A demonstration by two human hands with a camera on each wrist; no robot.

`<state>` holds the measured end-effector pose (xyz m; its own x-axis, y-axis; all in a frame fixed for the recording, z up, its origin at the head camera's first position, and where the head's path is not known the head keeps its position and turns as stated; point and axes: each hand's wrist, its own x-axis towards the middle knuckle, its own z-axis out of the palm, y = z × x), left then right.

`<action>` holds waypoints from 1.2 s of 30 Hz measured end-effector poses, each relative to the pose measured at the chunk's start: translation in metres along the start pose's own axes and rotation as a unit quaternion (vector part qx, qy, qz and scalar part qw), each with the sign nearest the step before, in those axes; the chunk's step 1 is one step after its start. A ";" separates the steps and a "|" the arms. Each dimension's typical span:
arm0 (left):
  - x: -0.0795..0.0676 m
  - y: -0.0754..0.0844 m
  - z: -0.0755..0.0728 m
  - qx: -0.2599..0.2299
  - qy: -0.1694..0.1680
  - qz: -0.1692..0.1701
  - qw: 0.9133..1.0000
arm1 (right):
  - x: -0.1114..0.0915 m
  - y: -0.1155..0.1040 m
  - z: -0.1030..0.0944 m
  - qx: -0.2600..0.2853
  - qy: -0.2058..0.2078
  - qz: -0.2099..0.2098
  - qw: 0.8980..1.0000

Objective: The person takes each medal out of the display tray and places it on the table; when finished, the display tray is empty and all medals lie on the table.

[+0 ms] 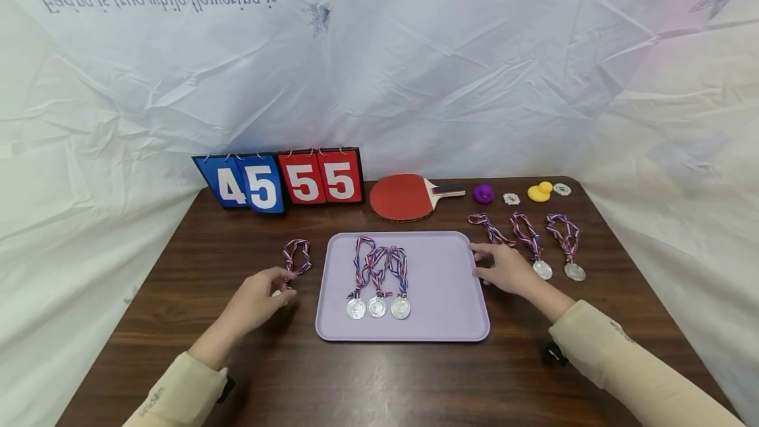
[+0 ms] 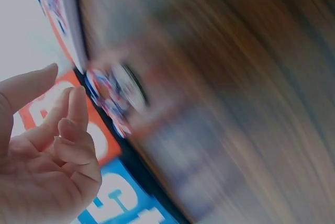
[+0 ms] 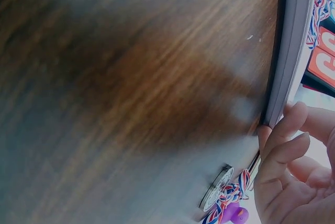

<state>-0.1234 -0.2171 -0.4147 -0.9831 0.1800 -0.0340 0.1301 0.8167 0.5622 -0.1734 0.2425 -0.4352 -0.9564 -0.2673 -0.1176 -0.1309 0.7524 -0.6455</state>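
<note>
A lilac tray (image 1: 439, 328) lies on the table with three silver medals (image 1: 376, 307) on striped ribbons in its left half. My right hand (image 1: 506, 269) is at the tray's right edge. In the right wrist view its thumb and fingertips (image 3: 264, 132) pinch the tray rim. Left of the tray my left hand (image 1: 255, 302) hovers over another medal (image 2: 130, 85) with a red, white and blue ribbon (image 1: 296, 257). The left wrist view shows a gap between its thumb and fingers, with the medal beyond them on the table. The left hand partly hides this medal in the head view.
Right of the tray lie three ribbons, with medals (image 1: 574, 271) showing on two. Along the back stand a flip scoreboard (image 1: 279, 182), a red table tennis bat (image 1: 403, 198), a purple duck (image 1: 483, 194), a yellow duck (image 1: 539, 192) and two small white pieces (image 1: 511, 199).
</note>
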 end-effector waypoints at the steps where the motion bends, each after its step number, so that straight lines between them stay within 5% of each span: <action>1: 0.000 0.006 0.003 -0.008 -0.006 0.003 1.000 | 0.000 0.000 0.000 0.001 0.001 0.000 1.000; 13: 0.007 0.049 0.042 -0.027 -0.058 0.092 0.994 | 0.000 -0.002 0.000 0.004 0.000 0.004 1.000; 27: 0.015 0.065 0.056 0.025 -0.112 0.061 0.992 | 0.000 0.000 0.000 0.002 -0.002 0.012 1.000; 36: 0.018 0.067 0.061 0.051 -0.108 0.053 0.991 | -0.001 -0.001 -0.001 0.002 -0.001 0.009 1.000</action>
<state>-0.1247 -0.1252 -0.4284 -0.9141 0.3725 -0.1604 0.2550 0.8354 0.4868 -0.1726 0.2422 -0.4338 -0.9580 -0.2552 -0.1309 -0.1125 0.7541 -0.6470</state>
